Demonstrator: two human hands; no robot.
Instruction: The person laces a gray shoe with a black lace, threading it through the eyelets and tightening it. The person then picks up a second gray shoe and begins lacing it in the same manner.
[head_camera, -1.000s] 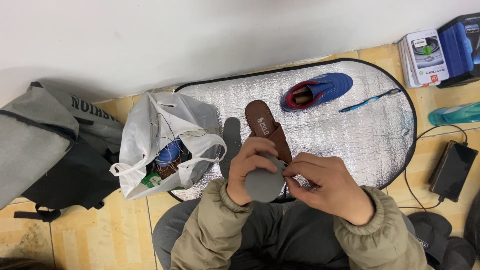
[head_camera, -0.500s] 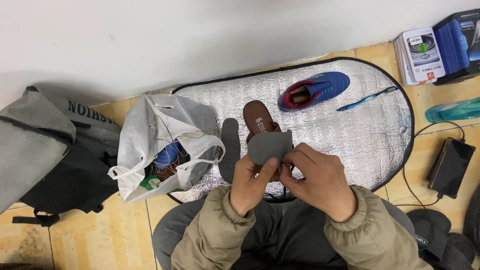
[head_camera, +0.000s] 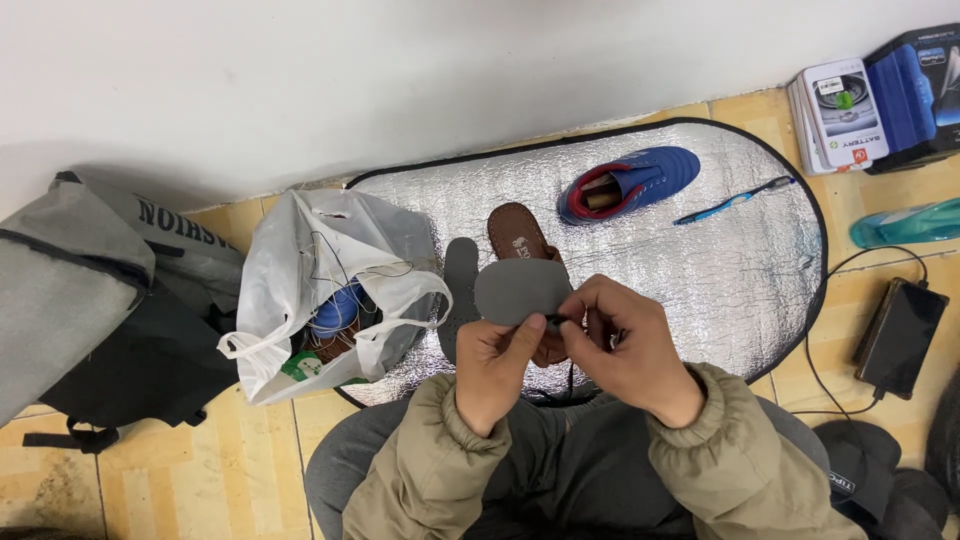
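Where both hands meet above the lap, a grey insole piece (head_camera: 520, 290), pinched at its near edge: left hand (head_camera: 495, 365) thumb on top, right hand (head_camera: 630, 345) fingertips closed beside. Likely light, thin, floppy; best taken by the edge. Beyond, brown sandal (head_camera: 517, 235), silver mat (head_camera: 700, 250), blue shoe (head_camera: 630, 180), white bag (head_camera: 330, 290).

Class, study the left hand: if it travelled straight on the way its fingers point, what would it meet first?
The left hand points up-frame. Past the grey insole piece it holds, it would likely first meet the brown insole on the silver mat, though depth is uncertain.
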